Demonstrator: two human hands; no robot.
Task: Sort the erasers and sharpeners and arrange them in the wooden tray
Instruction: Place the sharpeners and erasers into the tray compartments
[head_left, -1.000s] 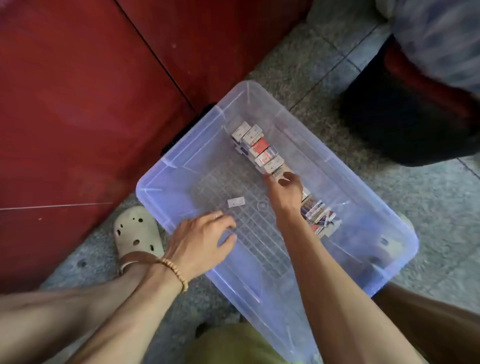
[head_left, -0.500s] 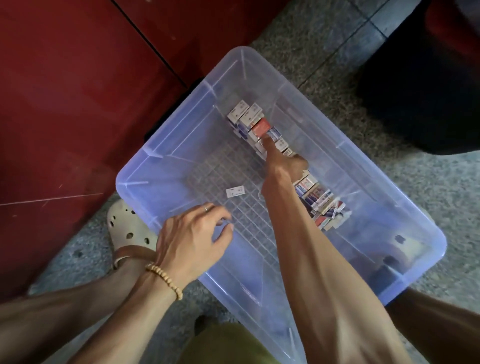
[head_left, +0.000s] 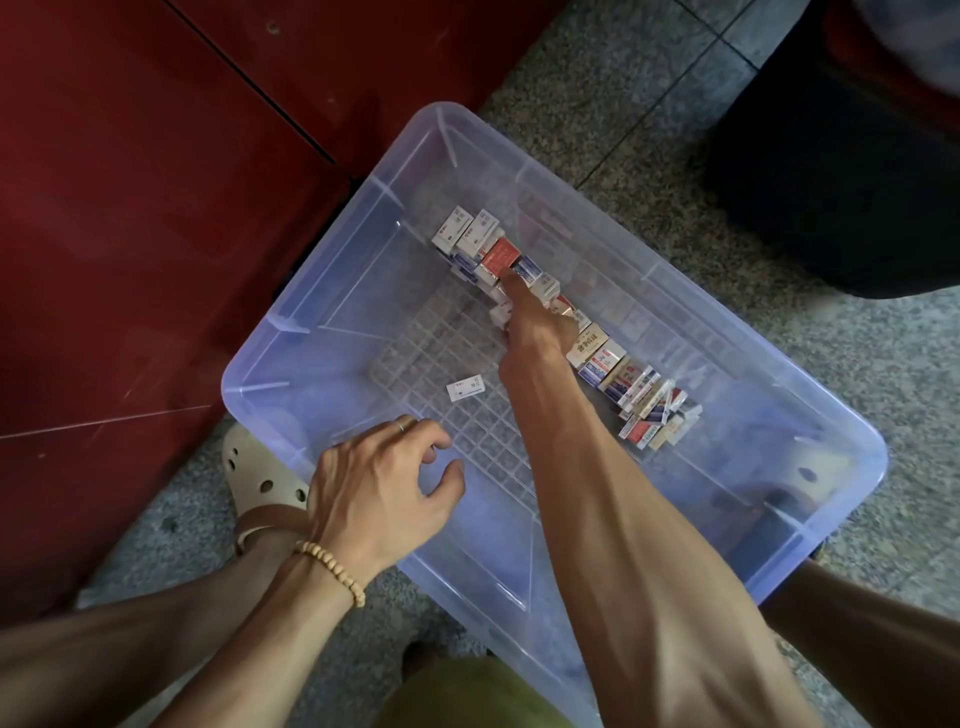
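Observation:
A clear bluish plastic bin (head_left: 810, 431) stands on the floor. Inside it, a diagonal row of small boxed erasers (head_left: 618, 376) runs from far left to near right. One red box (head_left: 500, 256) sits near the row's far end. My right hand (head_left: 537, 325) reaches into the bin, its straight index finger touching the row right beside the red box, the other fingers tucked. A single white eraser (head_left: 466, 387) lies loose on the bin's ribbed bottom. My left hand (head_left: 384, 488) rests at the bin's near rim with loosely curled fingers, holding nothing.
A dark red cabinet (head_left: 156, 208) stands close along the bin's left side. A beige clog (head_left: 260, 483) on my foot is by the near left corner. A dark bulky object (head_left: 831, 156) stands at the far right on the speckled stone floor (head_left: 597, 78).
My right hand has slid along the eraser row from its middle to the far end by the red box. My left hand has stayed at the rim.

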